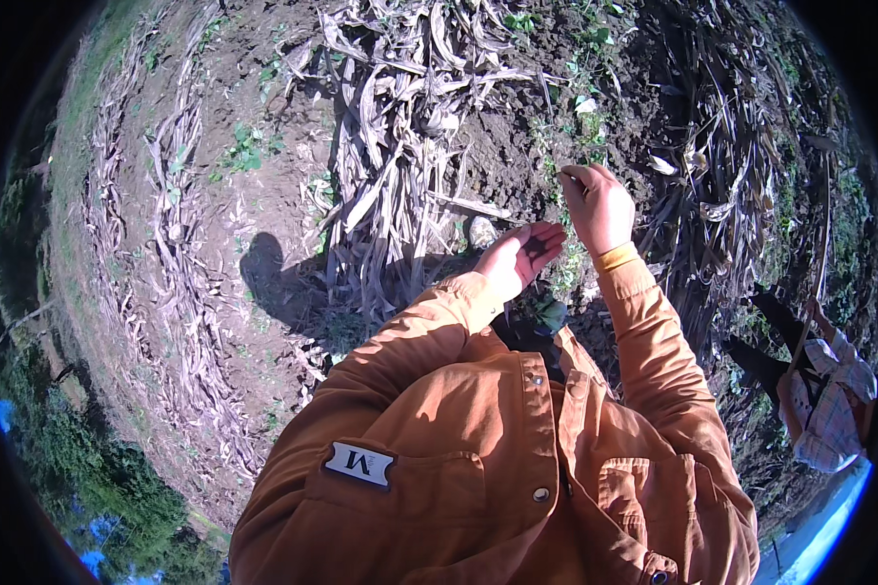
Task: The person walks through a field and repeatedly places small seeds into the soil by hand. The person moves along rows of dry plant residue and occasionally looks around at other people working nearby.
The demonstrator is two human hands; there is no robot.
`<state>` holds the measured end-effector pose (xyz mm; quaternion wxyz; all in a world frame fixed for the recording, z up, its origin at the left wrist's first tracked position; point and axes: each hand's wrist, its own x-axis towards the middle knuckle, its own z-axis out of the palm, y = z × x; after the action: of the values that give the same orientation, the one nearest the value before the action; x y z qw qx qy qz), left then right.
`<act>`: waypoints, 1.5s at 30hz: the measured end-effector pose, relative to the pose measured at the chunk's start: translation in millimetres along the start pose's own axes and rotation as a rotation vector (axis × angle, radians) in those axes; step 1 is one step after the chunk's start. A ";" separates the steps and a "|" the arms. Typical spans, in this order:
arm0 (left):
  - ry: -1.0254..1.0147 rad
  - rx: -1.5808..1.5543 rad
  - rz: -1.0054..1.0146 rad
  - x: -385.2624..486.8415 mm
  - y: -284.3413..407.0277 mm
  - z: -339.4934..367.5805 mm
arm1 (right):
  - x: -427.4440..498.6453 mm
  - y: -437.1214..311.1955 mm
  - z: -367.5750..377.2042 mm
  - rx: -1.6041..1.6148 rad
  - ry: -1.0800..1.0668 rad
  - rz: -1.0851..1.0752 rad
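Observation:
My left hand is palm up and cupped, its fingers slightly apart. A dark patch covers the palm, and I cannot tell if it is only shadow. Beyond it and to its right, my right hand is bent at the wrist, thumb and fingertips drawn together. Whether anything small is between those fingertips cannot be made out. Low green weeds and bare brown soil lie beneath the hands. Close to my left fingers is a pale rounded lump, perhaps a stone.
Dry corn stalks and husks lie in a heap left of the hands. Another row of corn residue runs along the right. At far right, a person in a plaid shirt holds a long pole. Trees border the lower left.

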<state>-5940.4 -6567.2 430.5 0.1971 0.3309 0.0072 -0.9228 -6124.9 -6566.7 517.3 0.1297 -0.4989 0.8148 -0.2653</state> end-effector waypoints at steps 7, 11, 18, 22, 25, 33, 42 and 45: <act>0.006 0.018 -0.065 8.2 43.3 3.1 | 23.8 -8.0 -2.4 0.097 0.079 0.141; -0.005 0.021 -0.120 20.0 45.4 9.8 | -20.1 -32.3 -7.6 0.055 -0.068 0.130; -0.160 0.138 -0.237 30.1 43.5 18.6 | -48.9 -48.7 5.6 -0.122 -0.066 0.145; -0.174 0.146 -0.248 30.2 43.4 27.7 | -51.9 -42.8 6.2 -0.143 -0.026 0.131; -0.121 0.166 -0.264 31.6 44.2 37.8 | -52.1 -38.4 2.6 -0.178 -0.077 0.194; -0.210 0.255 -0.348 64.9 56.7 74.7 | -26.2 -22.9 -24.9 -0.031 0.100 0.203; -0.117 0.315 -0.391 134.9 67.5 143.1 | 40.7 105.4 -78.5 0.121 0.369 0.460; -0.106 0.353 -0.450 156.5 72.2 159.4 | 72.6 172.6 -84.3 -0.018 0.363 0.630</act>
<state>-6120.7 -6712.8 467.4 -0.0730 0.3017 -0.0908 -0.9463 -6327.5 -6542.8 493.8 0.0539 -0.1693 0.9406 -0.2892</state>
